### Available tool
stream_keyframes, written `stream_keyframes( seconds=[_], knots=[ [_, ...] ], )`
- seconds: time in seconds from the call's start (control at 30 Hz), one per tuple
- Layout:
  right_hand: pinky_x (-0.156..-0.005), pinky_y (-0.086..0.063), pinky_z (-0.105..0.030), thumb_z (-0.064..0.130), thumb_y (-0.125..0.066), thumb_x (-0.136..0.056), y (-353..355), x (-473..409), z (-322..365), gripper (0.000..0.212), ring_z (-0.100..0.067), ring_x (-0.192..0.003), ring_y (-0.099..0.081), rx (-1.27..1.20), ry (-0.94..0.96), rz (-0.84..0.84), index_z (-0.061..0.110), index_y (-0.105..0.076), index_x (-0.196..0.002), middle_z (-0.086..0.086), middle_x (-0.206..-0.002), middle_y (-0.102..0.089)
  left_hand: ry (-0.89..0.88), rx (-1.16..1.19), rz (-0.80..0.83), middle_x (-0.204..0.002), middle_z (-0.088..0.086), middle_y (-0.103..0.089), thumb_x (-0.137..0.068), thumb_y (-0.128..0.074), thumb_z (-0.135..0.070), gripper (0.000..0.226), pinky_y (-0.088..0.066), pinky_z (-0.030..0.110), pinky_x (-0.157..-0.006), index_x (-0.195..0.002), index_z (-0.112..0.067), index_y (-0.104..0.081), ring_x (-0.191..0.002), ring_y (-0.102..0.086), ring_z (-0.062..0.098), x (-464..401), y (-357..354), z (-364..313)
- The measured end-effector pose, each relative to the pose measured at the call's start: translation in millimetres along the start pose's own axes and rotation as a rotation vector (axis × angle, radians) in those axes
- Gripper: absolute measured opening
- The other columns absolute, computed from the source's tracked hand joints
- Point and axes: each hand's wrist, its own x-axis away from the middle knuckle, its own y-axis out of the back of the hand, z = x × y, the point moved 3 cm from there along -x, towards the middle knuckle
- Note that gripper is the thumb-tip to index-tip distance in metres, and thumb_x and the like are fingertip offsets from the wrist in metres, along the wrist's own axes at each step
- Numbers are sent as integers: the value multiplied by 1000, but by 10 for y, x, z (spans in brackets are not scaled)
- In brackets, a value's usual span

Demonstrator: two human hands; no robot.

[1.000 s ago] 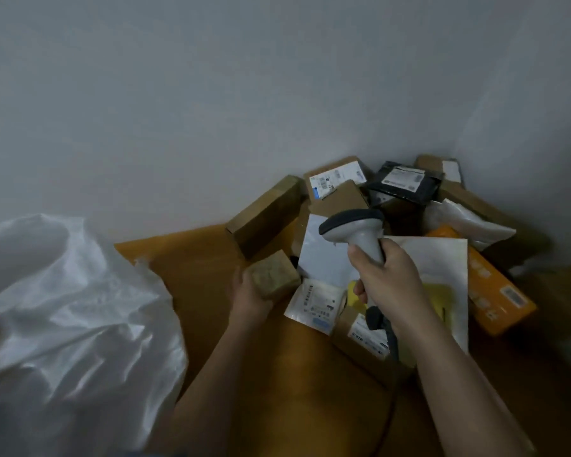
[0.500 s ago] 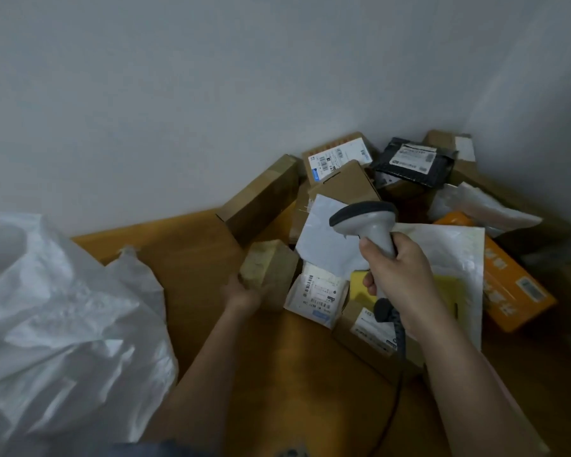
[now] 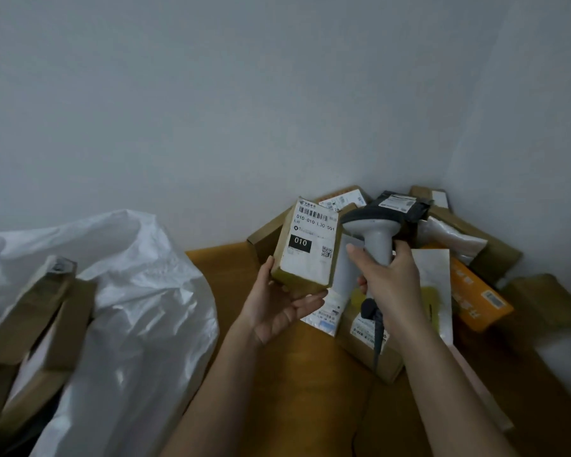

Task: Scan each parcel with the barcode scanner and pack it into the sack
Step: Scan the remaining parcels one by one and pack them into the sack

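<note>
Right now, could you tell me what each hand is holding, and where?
Left hand holds the small labelled box by its bottom end; right hand grips the scanner by its handle.

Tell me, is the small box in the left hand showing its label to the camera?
Yes, the small box held by the left hand faces the camera with its barcode label visible.

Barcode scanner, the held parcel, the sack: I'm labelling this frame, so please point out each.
barcode scanner (image 3: 378, 240), head view, on its grey neck.
held parcel (image 3: 309, 249), head view, on its white label.
sack (image 3: 139, 291), head view, on its white wall.
</note>
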Motion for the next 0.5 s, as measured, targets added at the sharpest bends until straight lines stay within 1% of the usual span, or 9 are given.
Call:
stream_keyframes(
  seconds=[0.07, 0.1, 0.17, 0.23, 0.3, 0.33, 0.37, 0.43, 0.5],
  knots=[
    [-48, -48, -16, 33, -79, -80, 30, 134, 60, 49, -1, -56, -64, 3, 28, 3, 16, -51, -116, -7, -94, -65, 24, -52, 47, -133, 32, -54, -95, -45, -60, 58, -47, 57, -99, -136, -18, -49, -119, -54, 52, 156, -131, 77],
    [-48, -48, -15, 33, -80, -78, 44, 194, 83, 53, -1, -57, -64, 8, 40, 8, 15, -51, -118, -7, -94, -64, 26, -89, 52, -133, 31, -55, -94, -48, -59, 58, -47, 55, -100, -135, -18, -52, -119, -55, 51, 232, -182, 112],
    [-52, -51, -17, 33, -82, -76, 70, 301, 115, 62, -4, -66, -66, 40, 63, 31, 16, -48, -126, -4, -97, -64, -4, -214, 36, -130, 24, -60, -88, -65, -49, 53, -51, 50, -97, -128, -14, -62, -117, -60, 43, 360, -247, 168],
    [-64, -58, -28, 31, -83, -75, 93, 386, 130, 72, -14, -85, -67, 80, 78, 49, 16, -43, -134, -4, -106, -63, -43, -334, 29, -128, 19, -62, -80, -76, -35, 54, -55, 41, -91, -127, -9, -64, -108, -66, 31, 483, -290, 208],
    [-76, -60, -39, 27, -85, -74, 113, 462, 148, 79, -18, -95, -65, 105, 79, 56, 15, -40, -138, -3, -112, -60, -74, -366, 18, -127, 18, -62, -79, -76, -25, 56, -56, 37, -86, -131, -9, -59, -106, -68, 27, 600, -320, 232],
    [-77, -60, -40, 25, -85, -73, 116, 496, 157, 80, -17, -95, -64, 112, 85, 61, 15, -40, -138, -2, -112, -59, -86, -367, 6, -127, 18, -63, -80, -76, -25, 57, -56, 37, -86, -132, -11, -59, -107, -68, 28, 654, -335, 240],
    [-75, -60, -38, 23, -86, -72, 111, 530, 166, 79, -15, -94, -63, 125, 96, 65, 15, -41, -136, -1, -110, -58, -95, -375, -10, -127, 18, -63, -80, -77, -28, 57, -55, 38, -87, -131, -12, -59, -109, -67, 29, 704, -353, 250],
    [-66, -56, -27, 23, -85, -73, 82, 609, 185, 70, -8, -88, -61, 169, 121, 74, 17, -43, -129, 3, -104, -56, -109, -407, -58, -129, 18, -63, -80, -77, -36, 59, -55, 40, -87, -131, -13, -59, -112, -65, 30, 783, -385, 276],
    [-58, -52, -21, 24, -82, -78, 45, 699, 211, 57, -7, -80, -62, 184, 131, 97, 20, -45, -121, 4, -98, -57, -133, -419, -117, -128, 17, -63, -80, -78, -34, 62, -56, 37, -81, -133, -11, -55, -109, -66, 29, 833, -401, 304]
  ],
)
